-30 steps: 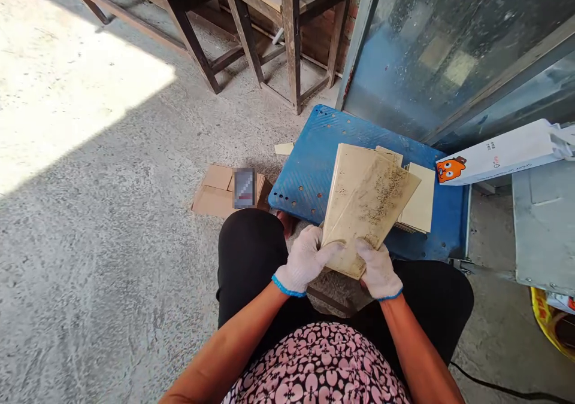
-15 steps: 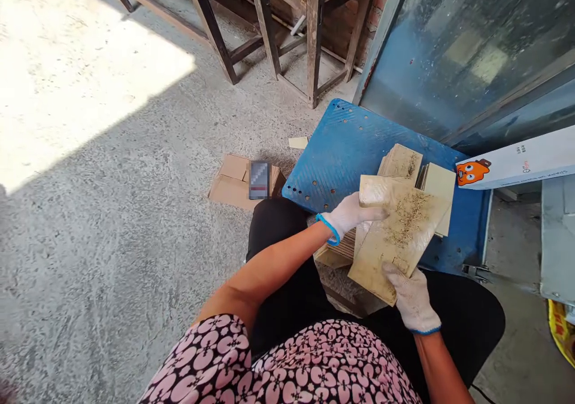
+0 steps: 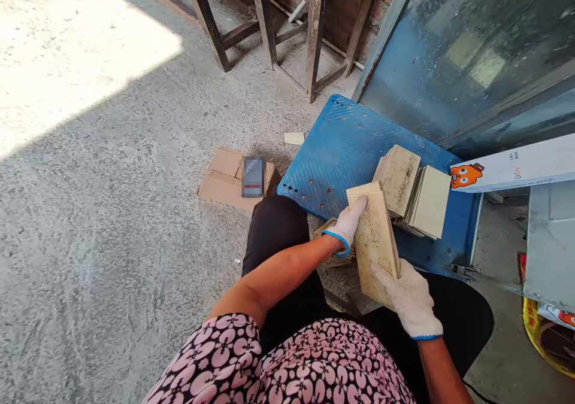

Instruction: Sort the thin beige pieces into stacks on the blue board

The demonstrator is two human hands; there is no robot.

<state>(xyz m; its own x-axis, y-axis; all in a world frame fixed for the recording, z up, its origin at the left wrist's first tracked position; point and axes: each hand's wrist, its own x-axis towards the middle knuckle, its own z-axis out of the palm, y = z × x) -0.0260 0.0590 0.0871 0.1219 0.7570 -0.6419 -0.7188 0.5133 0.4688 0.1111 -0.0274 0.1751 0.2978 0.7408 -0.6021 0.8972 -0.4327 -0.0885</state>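
Between my two gloved hands is a small stack of flat tan boards (image 3: 372, 236), speckled dark on the top face. My left hand (image 3: 348, 225) grips its upper left edge with the thumb on top. Lower down, my right hand (image 3: 409, 296) wraps the right side, thumb across the face; its other fingers are hidden underneath. Just beyond lie two piles of similar boards on a blue platform: a speckled pile (image 3: 397, 179) and a paler, fanned pile (image 3: 429, 203). More boards (image 3: 335, 259) stand partly hidden below my left wrist.
The blue platform (image 3: 336, 146) is in front of my knees. To its left, a phone-like blurred object (image 3: 253, 176) rests on cardboard (image 3: 220, 173). A long white box (image 3: 512, 164) lies at right. Wooden table legs (image 3: 314, 39) and a blue metal panel (image 3: 404, 63) stand behind.
The boards in my hands have turned more upright and been drawn together into a neater stack, shifting slightly left. The two piles behind show more fully.
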